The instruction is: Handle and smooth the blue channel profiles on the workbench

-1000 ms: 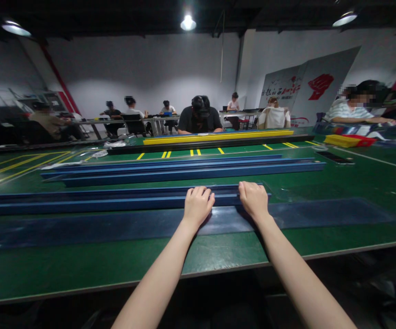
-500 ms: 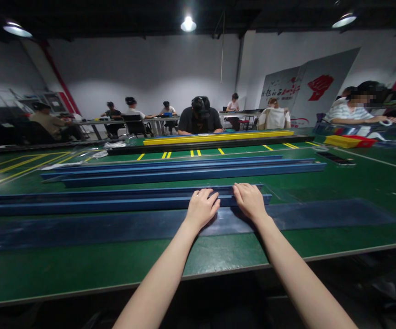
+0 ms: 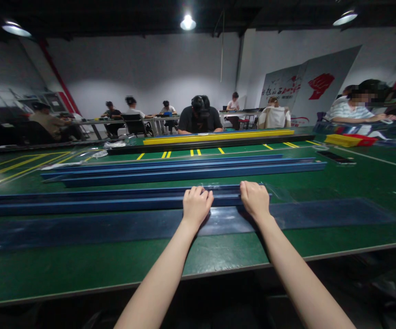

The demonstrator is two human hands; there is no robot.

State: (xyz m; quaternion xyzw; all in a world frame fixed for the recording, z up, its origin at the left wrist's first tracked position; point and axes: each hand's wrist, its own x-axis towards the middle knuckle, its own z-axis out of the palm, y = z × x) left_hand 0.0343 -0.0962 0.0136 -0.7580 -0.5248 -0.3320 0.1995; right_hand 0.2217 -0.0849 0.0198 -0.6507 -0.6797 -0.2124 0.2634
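Note:
My left hand (image 3: 197,204) and my right hand (image 3: 254,199) both rest with fingers curled over the near long blue rail (image 3: 81,203), about a hand's width apart near its right end. The rail lies lengthwise across the green table (image 3: 218,253). A dark blue flat strip (image 3: 321,212) lies just in front of the rail, under my wrists. A clear film (image 3: 280,192) shows at the rail's right end.
Two more long blue rails (image 3: 191,170) lie farther back. Beyond them lie a black rail (image 3: 211,144) and a yellow rail (image 3: 218,136). A person in black (image 3: 200,119) sits opposite; others sit at tables behind. Yellow and red trays (image 3: 349,140) stand at the right.
My hands drew closer together along the rail half a second ago, then spread apart again to about where they were. The rail has stayed in place.

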